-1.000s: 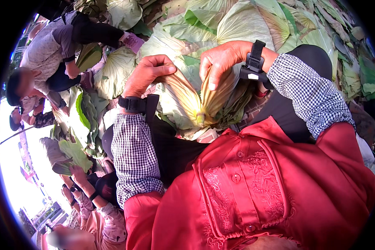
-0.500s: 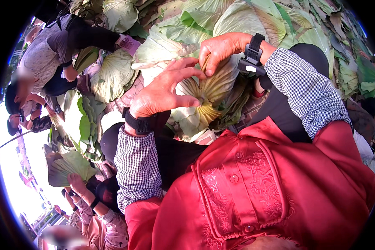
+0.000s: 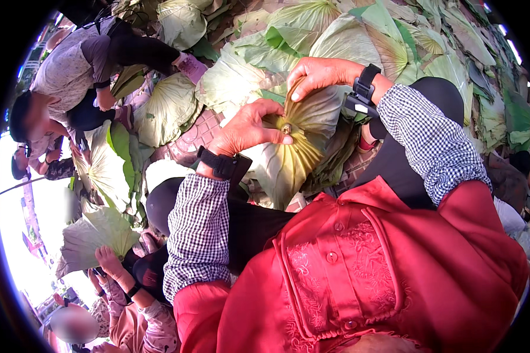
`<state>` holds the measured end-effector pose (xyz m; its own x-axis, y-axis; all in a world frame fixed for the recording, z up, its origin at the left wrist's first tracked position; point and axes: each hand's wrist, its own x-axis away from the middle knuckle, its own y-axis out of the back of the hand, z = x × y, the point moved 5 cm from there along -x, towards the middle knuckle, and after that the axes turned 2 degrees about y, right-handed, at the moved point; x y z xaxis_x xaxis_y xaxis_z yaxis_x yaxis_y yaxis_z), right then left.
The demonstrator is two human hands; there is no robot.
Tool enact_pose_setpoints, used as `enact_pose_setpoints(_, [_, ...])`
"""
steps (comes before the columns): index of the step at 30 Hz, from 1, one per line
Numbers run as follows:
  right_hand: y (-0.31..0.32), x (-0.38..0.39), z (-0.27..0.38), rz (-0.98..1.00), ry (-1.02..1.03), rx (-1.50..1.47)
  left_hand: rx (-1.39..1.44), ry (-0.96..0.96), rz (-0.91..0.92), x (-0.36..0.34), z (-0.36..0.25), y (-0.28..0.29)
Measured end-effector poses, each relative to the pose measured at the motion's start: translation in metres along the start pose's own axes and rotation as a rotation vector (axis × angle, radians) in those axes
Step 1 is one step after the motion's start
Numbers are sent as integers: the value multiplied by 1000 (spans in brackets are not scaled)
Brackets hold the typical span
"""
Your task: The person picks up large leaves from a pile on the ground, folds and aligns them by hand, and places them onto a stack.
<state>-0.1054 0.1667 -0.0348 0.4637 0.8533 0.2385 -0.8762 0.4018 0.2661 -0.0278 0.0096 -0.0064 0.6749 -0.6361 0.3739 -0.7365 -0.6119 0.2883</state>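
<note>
A big yellow-green lotus leaf (image 3: 303, 156) hangs in front of my knees, with creases running out from the stubby stem end at its middle. My right hand (image 3: 324, 76) pinches a gathered fold of it just above that centre, thumb against fingers. From the left, my left hand (image 3: 244, 129) is curled round part of the same leaf; its thumb lies across the leaf beside the stem end, the index finger bent above. The other left fingers are mostly hidden. Both wrists carry black straps.
More lotus leaves (image 3: 347, 50) cover the ground ahead and to the right. Reddish paving (image 3: 197, 138) shows between them. At upper left a person (image 3: 76, 70) bends over leaves; at lower left another person's hand (image 3: 112, 262) holds a leaf (image 3: 97, 238).
My left hand has closed from spread fingers onto the leaf near its centre. My right hand still pinches the fold, which now stands higher. The lower-left person's leaf has shifted.
</note>
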Motion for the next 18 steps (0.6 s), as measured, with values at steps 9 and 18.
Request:
enact_pose_setpoints(9, [-40,31,94,-70,479,345,382,88,88,-7,5,5])
enact_pose_setpoints(18, [-63,37,116,40,399,597,48,-21,256,-1,-12,-4])
